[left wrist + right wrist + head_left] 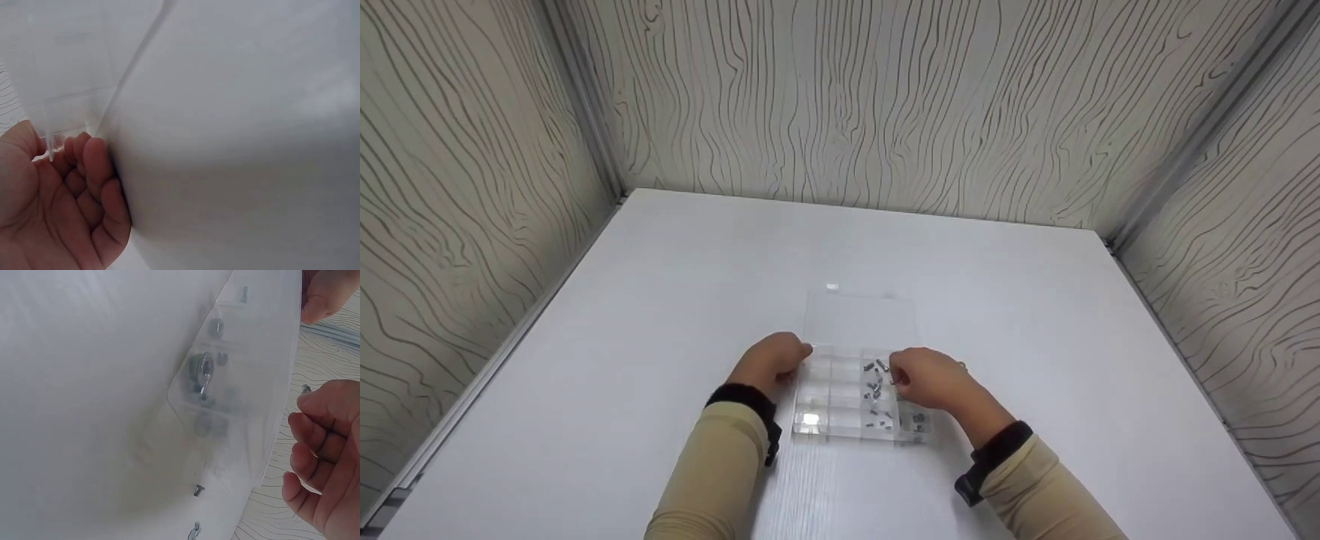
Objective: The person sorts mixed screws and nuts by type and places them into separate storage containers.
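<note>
Box (840,405): clear plastic, divided into compartments, on the white worktop (660,300), near its 6 o'clock edge; lid (859,321) open, lying flat at the box's 12 o'clock.
Screws (874,386): small, dark, in the compartments toward 3 o'clock; nuts (202,368) and more screws show through the plastic in the right wrist view.
Left hand (771,361): at the box's 9 o'clock edge, fingers (95,163) curled against its wall.
Right hand (930,379): over the box's 3 o'clock side, fingers (315,433) curled; a small screw (306,388) at the fingertips, a pinch cannot be told.
Walls (885,97): wood-grain panels around the worktop.
</note>
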Motion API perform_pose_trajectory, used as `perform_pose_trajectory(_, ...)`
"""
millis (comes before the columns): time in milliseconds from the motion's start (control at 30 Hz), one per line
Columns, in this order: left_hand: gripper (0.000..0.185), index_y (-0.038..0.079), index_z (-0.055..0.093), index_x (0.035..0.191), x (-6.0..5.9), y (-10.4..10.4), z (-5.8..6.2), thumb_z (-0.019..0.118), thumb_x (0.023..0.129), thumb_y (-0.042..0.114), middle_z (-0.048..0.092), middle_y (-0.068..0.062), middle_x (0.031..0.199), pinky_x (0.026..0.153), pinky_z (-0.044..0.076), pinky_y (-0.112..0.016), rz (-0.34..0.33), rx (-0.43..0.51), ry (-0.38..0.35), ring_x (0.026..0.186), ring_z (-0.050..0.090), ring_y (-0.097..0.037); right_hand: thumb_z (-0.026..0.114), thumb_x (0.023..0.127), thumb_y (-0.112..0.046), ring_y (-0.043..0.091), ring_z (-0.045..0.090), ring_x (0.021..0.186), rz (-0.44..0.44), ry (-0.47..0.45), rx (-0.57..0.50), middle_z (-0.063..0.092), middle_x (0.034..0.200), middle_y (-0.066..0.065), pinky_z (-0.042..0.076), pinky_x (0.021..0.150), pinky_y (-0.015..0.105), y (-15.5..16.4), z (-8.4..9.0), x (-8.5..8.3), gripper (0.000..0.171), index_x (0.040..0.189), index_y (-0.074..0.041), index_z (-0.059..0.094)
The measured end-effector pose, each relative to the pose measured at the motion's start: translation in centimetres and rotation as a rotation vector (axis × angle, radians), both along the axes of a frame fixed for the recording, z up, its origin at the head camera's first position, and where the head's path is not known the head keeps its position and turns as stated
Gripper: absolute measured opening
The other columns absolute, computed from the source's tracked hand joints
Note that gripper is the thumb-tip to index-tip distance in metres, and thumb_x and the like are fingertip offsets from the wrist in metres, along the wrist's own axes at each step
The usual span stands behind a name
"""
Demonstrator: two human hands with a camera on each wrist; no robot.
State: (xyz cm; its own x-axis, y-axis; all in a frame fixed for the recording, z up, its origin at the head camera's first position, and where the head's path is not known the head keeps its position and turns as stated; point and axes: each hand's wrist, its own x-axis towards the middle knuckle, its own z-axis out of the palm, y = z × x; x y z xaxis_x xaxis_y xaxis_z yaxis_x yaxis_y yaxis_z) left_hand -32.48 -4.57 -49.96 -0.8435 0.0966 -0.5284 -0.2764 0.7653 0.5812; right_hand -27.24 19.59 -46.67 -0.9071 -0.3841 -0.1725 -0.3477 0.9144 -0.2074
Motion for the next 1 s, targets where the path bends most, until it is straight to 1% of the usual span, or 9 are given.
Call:
perform_pose_trajectory(167,0.050,0.014,0.036,0.046,0.1,0.0,0.0,0.040,0.089,0.038,0.036,-0.002,0.044,0.051,0.038,-0.033,-0.017,0.005,0.007,0.037,0.031,-0.017,0.061,0.075,-0.016,0.011,0.044,0.061,0.049,0.030,-0.018,0.046,0.065,-0.008,0.036,0.055,0.027,0.2,-0.2,0.0,0.010,0.075,-0.018,0.051)
perform_pose_trajectory(367,0.052,0.013,0.037,0.044,0.0,0.1,0.1,0.039,0.090,0.037,0.037,-0.002,0.044,0.051,0.038,-0.033,-0.038,-0.020,0.020,0.036,0.033,-0.017,0.062,0.074,-0.014,0.011,0.044,0.062,0.036,0.033,-0.036,0.047,0.065,-0.008,0.036,0.056,0.028,0.9,0.1,-0.1,0.012,0.075,-0.018,0.051)
perform_pose_trajectory(500,0.055,0.013,0.036,0.041,-0.1,0.1,0.1,0.038,0.090,0.038,0.036,-0.002,0.043,0.050,0.038,-0.033,-0.041,-0.022,0.017,0.035,0.031,-0.016,0.059,0.075,-0.013,0.010,0.044,0.062,0.019,0.059,-0.043,0.047,0.066,-0.010,0.037,0.058,0.027,1.6,0.3,-0.2,0.010,0.075,-0.020,0.051)
perform_pose_trajectory(667,0.055,0.013,0.035,0.040,-0.1,0.1,0.2,0.038,0.090,0.037,0.036,-0.002,0.043,0.051,0.038,-0.033,-0.042,-0.016,0.015,0.035,0.032,-0.017,0.058,0.074,-0.012,0.010,0.044,0.061,0.002,0.089,-0.041,0.046,0.064,-0.009,0.037,0.057,0.027,2.9,0.5,-0.4,0.010,0.073,-0.018,0.051)
perform_pose_trajectory(767,0.056,0.013,0.035,0.039,-0.1,0.1,0.2,0.038,0.090,0.038,0.036,-0.001,0.042,0.049,0.038,-0.032,-0.041,-0.014,0.013,0.035,0.032,-0.016,0.059,0.072,-0.008,0.011,0.044,0.060,-0.021,0.076,-0.029,0.046,0.063,-0.008,0.037,0.056,0.028,3.8,0.4,-0.6,0.012,0.071,-0.017,0.051)
perform_pose_trajectory(900,0.057,0.014,0.035,0.039,0.0,0.1,0.2,0.038,0.090,0.038,0.035,0.000,0.041,0.045,0.038,-0.031,-0.039,-0.011,0.006,0.033,0.032,-0.014,0.060,0.071,-0.005,0.012,0.045,0.061,-0.072,0.028,0.009,0.048,0.064,-0.006,0.038,0.056,0.029,4.9,-0.2,-0.6,0.015,0.071,-0.017,0.051)
perform_pose_trajectory(1000,0.055,0.014,0.034,0.041,0.1,0.1,0.3,0.037,0.090,0.038,0.032,0.001,0.041,0.046,0.037,-0.032,-0.038,-0.020,0.002,0.034,0.030,-0.014,0.060,0.071,-0.004,0.013,0.045,0.062,-0.115,-0.024,0.033,0.049,0.066,-0.005,0.038,0.057,0.030,5.5,-0.9,-0.6,0.014,0.073,-0.016,0.053)
